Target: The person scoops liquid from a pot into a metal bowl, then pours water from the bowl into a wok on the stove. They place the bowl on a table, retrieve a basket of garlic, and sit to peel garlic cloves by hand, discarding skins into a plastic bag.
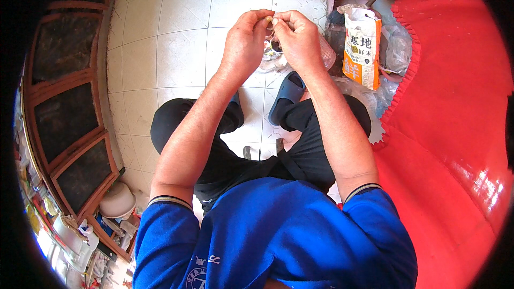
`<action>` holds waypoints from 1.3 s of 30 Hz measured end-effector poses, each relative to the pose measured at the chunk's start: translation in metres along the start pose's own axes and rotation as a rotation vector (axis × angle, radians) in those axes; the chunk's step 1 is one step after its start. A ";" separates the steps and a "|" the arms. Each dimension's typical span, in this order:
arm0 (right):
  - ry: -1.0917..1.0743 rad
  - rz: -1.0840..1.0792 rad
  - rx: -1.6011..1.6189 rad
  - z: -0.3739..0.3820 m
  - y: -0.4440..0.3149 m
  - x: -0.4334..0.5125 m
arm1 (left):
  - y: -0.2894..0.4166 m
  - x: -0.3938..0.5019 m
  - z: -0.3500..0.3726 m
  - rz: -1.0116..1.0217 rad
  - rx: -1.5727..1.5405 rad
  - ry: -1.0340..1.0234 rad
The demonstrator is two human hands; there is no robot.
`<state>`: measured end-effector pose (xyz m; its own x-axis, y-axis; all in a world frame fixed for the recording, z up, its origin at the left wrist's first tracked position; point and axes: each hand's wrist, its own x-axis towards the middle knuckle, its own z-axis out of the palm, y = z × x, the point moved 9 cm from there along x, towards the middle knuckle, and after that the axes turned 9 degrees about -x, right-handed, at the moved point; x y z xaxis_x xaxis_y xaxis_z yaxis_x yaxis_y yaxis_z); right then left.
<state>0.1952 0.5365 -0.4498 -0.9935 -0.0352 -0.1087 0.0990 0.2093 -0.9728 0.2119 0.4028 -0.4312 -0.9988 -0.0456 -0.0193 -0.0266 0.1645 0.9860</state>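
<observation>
My left hand (244,43) and my right hand (299,39) meet fingertip to fingertip, out in front of my knees and over the floor. Between them they pinch a small yellowish piece (269,19), too small and too covered by fingers to identify. Behind and below my hands lies a clear plastic bag (273,63) with mixed dark and light scraps, partly hidden by my right wrist. A pinkish mesh bag (328,53) shows just beyond that wrist.
To the right stands a printed rice bag (361,48) among crumpled clear plastic bags (397,48). A red cloth (449,108) covers the right side. Dark-panelled wooden cabinet doors (66,118) line the left, with a white basin (117,200) nearby. Slippers (287,92) rest on the tiled floor (180,62).
</observation>
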 end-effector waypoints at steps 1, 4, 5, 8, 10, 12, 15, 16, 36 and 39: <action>0.003 0.000 0.004 0.000 0.001 0.000 | 0.002 0.000 -0.001 0.012 0.037 0.011; -0.020 0.023 0.001 0.000 0.004 0.002 | 0.003 -0.001 0.001 0.044 0.070 0.010; -0.032 0.034 -0.002 -0.001 0.006 0.002 | 0.004 -0.001 0.001 0.082 0.103 0.013; -0.107 0.148 0.126 0.003 0.008 0.001 | 0.005 -0.002 0.001 0.144 0.176 0.017; -0.137 0.140 0.097 0.001 0.007 0.002 | 0.006 -0.002 0.001 0.122 0.181 0.002; -0.156 0.140 0.083 0.001 0.008 0.003 | 0.009 -0.002 0.000 0.162 0.184 0.002; -0.173 0.133 0.085 0.002 0.009 0.007 | 0.010 -0.002 -0.001 0.130 0.148 0.010; -0.181 0.118 0.086 0.003 0.010 0.010 | 0.009 -0.002 -0.001 0.104 0.129 0.013; -0.011 0.046 0.004 -0.001 -0.003 0.003 | 0.003 0.006 -0.005 -0.028 -0.057 -0.052; -0.001 0.054 0.016 -0.001 0.000 0.003 | -0.007 0.003 -0.006 -0.137 -0.166 -0.058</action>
<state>0.1918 0.5375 -0.4496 -0.9866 -0.0253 -0.1609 0.1530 0.1957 -0.9687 0.2093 0.3953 -0.4375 -0.9872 0.0015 -0.1596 -0.1597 -0.0040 0.9872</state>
